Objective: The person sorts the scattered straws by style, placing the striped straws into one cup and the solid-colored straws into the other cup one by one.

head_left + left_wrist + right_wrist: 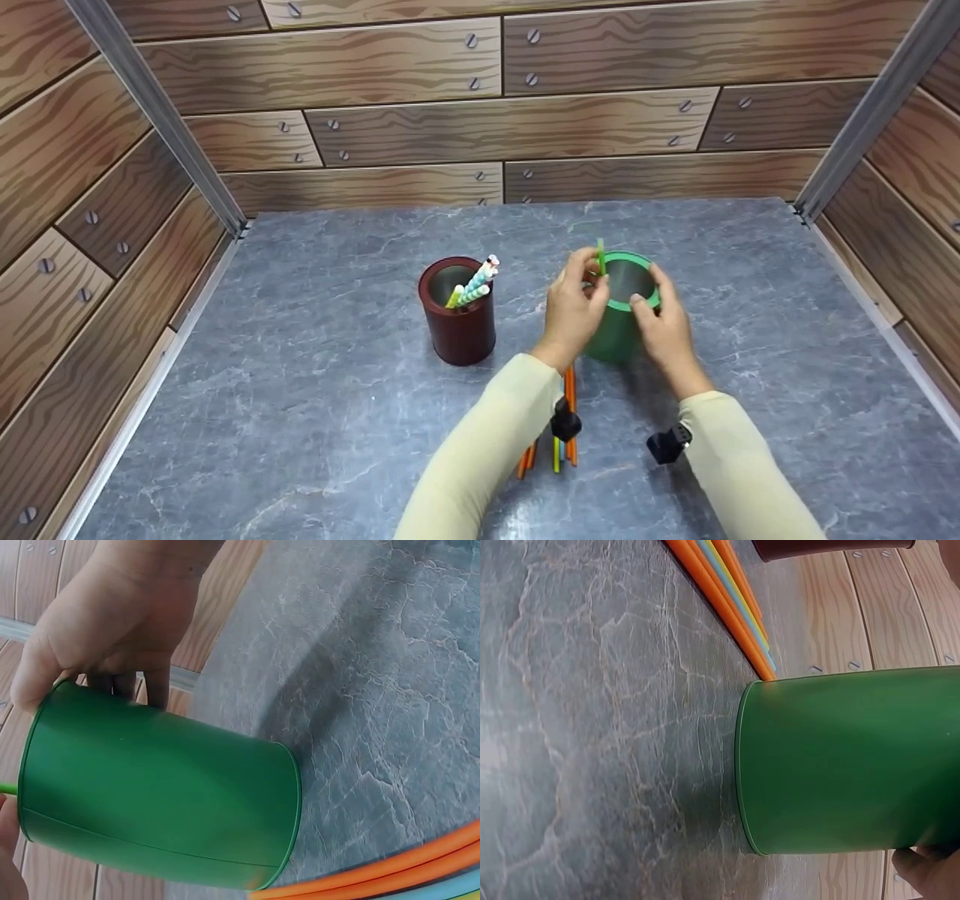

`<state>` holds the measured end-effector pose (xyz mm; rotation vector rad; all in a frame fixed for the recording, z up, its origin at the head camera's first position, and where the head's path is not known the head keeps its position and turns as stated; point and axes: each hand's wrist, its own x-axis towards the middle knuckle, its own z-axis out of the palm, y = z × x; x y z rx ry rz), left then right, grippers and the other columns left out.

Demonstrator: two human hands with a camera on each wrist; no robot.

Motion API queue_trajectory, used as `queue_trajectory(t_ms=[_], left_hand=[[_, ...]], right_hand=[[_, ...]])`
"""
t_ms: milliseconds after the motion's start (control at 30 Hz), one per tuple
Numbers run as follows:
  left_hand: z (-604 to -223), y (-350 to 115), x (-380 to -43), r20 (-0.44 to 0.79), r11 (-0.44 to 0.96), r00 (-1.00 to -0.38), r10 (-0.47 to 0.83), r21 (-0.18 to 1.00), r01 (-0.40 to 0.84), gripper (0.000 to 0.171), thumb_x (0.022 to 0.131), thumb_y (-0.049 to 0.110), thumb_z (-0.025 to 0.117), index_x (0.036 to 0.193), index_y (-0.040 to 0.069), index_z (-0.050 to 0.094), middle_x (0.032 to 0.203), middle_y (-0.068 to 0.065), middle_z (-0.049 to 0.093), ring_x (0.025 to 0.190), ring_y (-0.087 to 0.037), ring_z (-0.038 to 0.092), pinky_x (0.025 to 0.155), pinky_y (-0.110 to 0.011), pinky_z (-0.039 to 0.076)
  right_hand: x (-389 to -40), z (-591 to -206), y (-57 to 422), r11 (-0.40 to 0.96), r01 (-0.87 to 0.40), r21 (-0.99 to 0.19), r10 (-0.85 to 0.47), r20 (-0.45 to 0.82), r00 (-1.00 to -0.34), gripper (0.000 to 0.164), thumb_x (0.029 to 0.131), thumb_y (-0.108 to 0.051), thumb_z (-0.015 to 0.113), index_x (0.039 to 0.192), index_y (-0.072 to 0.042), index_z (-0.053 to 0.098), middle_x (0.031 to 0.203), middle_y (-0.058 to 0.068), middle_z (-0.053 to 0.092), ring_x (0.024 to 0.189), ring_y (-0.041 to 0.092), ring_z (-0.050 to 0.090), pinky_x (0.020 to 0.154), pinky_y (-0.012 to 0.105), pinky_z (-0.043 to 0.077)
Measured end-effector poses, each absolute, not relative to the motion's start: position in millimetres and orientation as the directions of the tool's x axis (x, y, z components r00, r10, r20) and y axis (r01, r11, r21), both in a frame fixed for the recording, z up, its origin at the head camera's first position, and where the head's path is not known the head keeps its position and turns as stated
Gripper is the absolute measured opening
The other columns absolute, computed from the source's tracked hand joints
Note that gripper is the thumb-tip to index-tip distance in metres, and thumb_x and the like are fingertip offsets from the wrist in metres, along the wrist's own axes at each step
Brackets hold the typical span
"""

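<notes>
My left hand point(574, 311) pinches a green straw point(601, 255) upright at the left rim of a green cylindrical cup point(613, 337). Most of the straw is hidden by the fingers and the cup. On the other side, my right hand point(670, 330) grips the cup's rim, thumb near the front and fingers over the far right side. In the left wrist view the green cup point(157, 787) shows its seam, with the right hand point(112, 615) at its side. Loose orange, blue and yellow straws point(571, 420) lie on the table in front, partly behind the left sleeve.
A dark red cup point(461, 337) stands to the left, holding several patterned straws point(476, 285) that lean right. The grey marbled tabletop point(315, 390) is bounded by wood-patterned walls point(405, 135) with metal corner posts.
</notes>
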<state>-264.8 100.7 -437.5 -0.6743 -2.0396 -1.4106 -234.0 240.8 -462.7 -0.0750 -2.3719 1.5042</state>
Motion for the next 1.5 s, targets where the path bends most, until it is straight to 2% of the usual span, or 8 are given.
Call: queue_trajectory(t_ms=[300, 667, 800, 1033, 1267, 1500], left_hand=[[-441, 94, -265, 0.664, 0.257, -0.745, 0.071, 0.709, 0.656, 0.024, 0.085, -0.001, 0.059, 0.107, 0.005, 0.053, 0.088, -0.009, 0.063, 0.082, -0.014, 0.063, 0.068, -0.01, 0.047], [-460, 74, -263, 0.615, 0.16, -0.788, 0.012, 0.777, 0.609, 0.017, 0.081, -0.004, 0.059, 0.097, 0.002, 0.057, 0.09, -0.015, 0.064, 0.08, -0.017, 0.064, 0.064, -0.021, 0.052], [-467, 65, -262, 0.544, 0.174, -0.838, 0.038, 0.822, 0.541, 0.017, 0.082, -0.002, 0.06, 0.097, 0.003, 0.058, 0.093, -0.013, 0.063, 0.081, -0.017, 0.063, 0.066, -0.022, 0.052], [-491, 51, -260, 0.348, 0.186, -0.937, 0.002, 0.921, 0.342, 0.03, 0.078, -0.003, 0.062, 0.105, 0.005, 0.054, 0.097, -0.015, 0.061, 0.077, -0.02, 0.063, 0.068, -0.024, 0.051], [-516, 40, -254, 0.22, 0.24, -0.975, 0.015, 0.946, 0.217, 0.032, 0.076, -0.002, 0.062, 0.107, 0.0, 0.055, 0.098, -0.015, 0.061, 0.075, -0.017, 0.061, 0.069, -0.023, 0.049], [-526, 39, -246, 0.162, 0.462, -0.987, 0.012, 0.874, 0.149, 0.026, 0.068, 0.002, 0.065, 0.093, 0.003, 0.059, 0.084, -0.008, 0.061, 0.07, -0.012, 0.057, 0.066, -0.021, 0.046]], right_hand=[[-234, -462, 239, 0.44, -0.118, -0.89, 0.229, 0.239, -0.944, 0.059, 0.091, -0.015, 0.047, 0.144, -0.002, 0.027, 0.146, 0.021, 0.031, 0.13, 0.035, 0.033, 0.103, 0.05, 0.029], [-232, -461, 240, 0.45, -0.126, -0.884, 0.226, 0.249, -0.942, 0.058, 0.09, -0.013, 0.046, 0.144, -0.001, 0.027, 0.147, 0.02, 0.029, 0.134, 0.034, 0.028, 0.107, 0.049, 0.024], [-233, -460, 241, 0.458, -0.117, -0.881, 0.224, 0.242, -0.944, 0.058, 0.09, -0.014, 0.046, 0.144, -0.002, 0.027, 0.148, 0.019, 0.029, 0.134, 0.034, 0.028, 0.108, 0.049, 0.024], [-233, -460, 241, 0.458, -0.119, -0.881, 0.226, 0.245, -0.943, 0.059, 0.089, -0.013, 0.046, 0.144, 0.0, 0.027, 0.147, 0.022, 0.029, 0.134, 0.036, 0.027, 0.108, 0.048, 0.023], [-234, -461, 240, 0.449, -0.126, -0.885, 0.231, 0.251, -0.94, 0.058, 0.089, -0.012, 0.047, 0.143, 0.0, 0.028, 0.146, 0.022, 0.03, 0.134, 0.036, 0.028, 0.108, 0.048, 0.023], [-234, -462, 240, 0.45, -0.126, -0.884, 0.238, 0.255, -0.937, 0.058, 0.089, -0.012, 0.047, 0.143, 0.0, 0.029, 0.146, 0.022, 0.031, 0.132, 0.036, 0.03, 0.107, 0.048, 0.025]])
